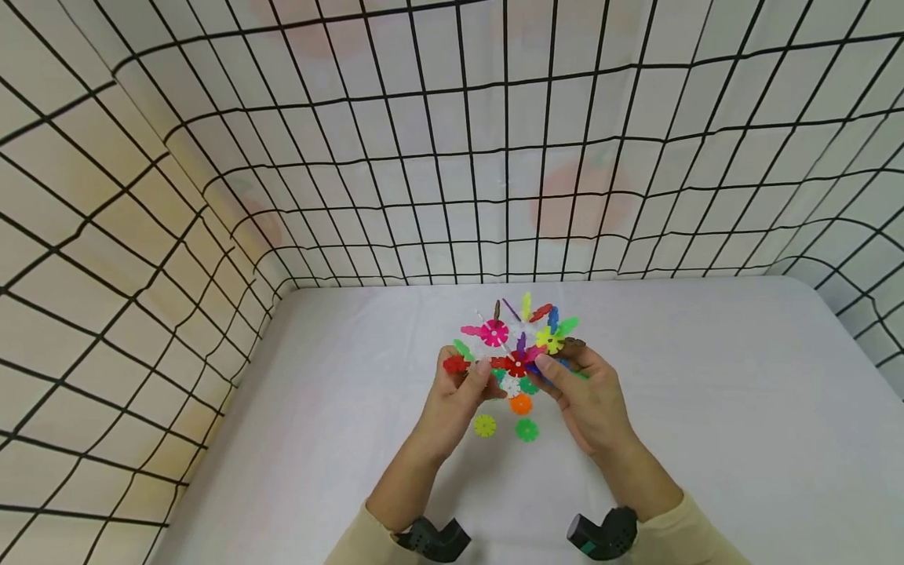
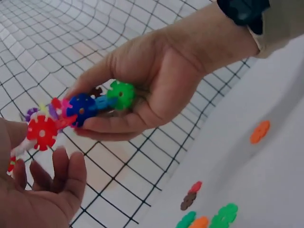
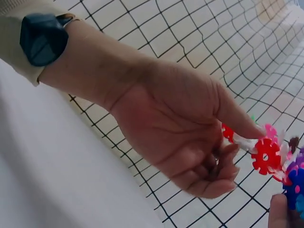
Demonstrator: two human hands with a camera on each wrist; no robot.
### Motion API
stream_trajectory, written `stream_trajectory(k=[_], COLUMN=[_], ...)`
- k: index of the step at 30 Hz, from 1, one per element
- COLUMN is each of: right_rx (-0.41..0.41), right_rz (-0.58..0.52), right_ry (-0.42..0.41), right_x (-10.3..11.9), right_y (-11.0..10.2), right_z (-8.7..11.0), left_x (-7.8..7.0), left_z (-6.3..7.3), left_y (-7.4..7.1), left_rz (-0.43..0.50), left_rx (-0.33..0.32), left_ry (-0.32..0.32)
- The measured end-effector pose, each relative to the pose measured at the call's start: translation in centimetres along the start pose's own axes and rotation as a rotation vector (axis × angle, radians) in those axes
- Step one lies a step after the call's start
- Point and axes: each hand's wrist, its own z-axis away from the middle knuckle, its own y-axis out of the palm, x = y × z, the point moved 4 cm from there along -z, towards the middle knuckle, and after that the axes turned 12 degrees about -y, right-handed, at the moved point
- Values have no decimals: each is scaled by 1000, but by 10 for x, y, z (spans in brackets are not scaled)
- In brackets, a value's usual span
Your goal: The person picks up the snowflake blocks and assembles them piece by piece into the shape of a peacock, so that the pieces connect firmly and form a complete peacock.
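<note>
Both hands hold a build of linked plastic snowflake discs above the table. A red disc [image 1: 519, 363] sits at its middle, with a pink disc [image 1: 494, 333] and a yellow disc [image 1: 549, 340] beyond, and chains of coloured discs fan outward. My left hand [image 1: 455, 396] pinches the left side, near another red disc [image 1: 455, 365]. On the right, my right hand [image 1: 593, 392] grips with thumb and fingers around a blue disc [image 2: 80, 109]; a green disc [image 2: 121, 94] shows by its palm. In the right wrist view, the left thumb lies against the build; its other fingers curl below.
On the white table [image 1: 297, 439] lie loose discs: an orange one [image 1: 521, 404], a green one [image 1: 526, 430] and a yellow one [image 1: 485, 425]. Black wire mesh [image 1: 459, 153] stands along the table's back and sides. Each wrist wears a dark camera.
</note>
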Motion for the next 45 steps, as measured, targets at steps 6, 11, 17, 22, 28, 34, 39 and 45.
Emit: stream_trajectory(k=[6,11,17,22,28,34,39,45], right_rx=[-34,1,31,2,-63,-101,-50,36], right_rz=[36,64,122,82,-26,-73,190,538], right_ry=[5,-28,-61,-78,-90,-76,27,46], right_x=[0,2,5,5,1,-6,-15,-13], right_y=[-3,-3,-4,-2,2,6,14,13], right_z=[-2,-2,-2,-1,0,4,9,9], left_x=[1,0,-5,-7,-2,8,18,21], left_z=[-1,-1,1,1,-1,-3,-6,-6], left_y=[-7,-11,-14,-15,-5,9,21,24], left_rz=[264,292,231,204,263,272,387,484], left_rx=[-109,-127,-83,-59,-32,-17,-43,-136], left_ry=[-46,-70,-95,-96,-70,-93,-146,-152])
